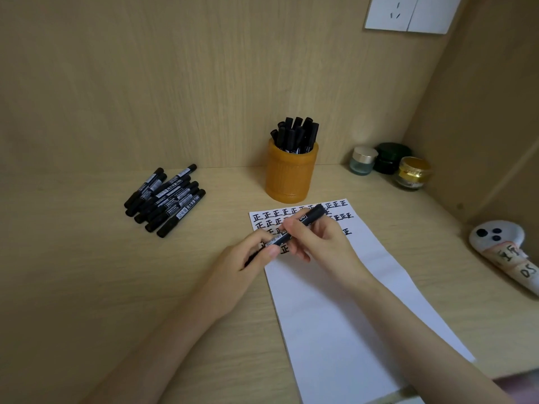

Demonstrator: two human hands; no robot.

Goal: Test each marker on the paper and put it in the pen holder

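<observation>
One black marker (294, 230) is gripped at both ends by the left hand (248, 258) and right hand (318, 243), held over the paper (335, 301); the pen holder (290, 176) is parked just beyond the hands.

The markers (166, 199) are black with white printed labels, and the holder (290, 176) is ribbed amber-orange. The paper (335, 301) is white, its top rows filled with black characters. The desk (116, 287) and wall (175, 83) are pale wood grain; the socket (408, 13) is white.
</observation>
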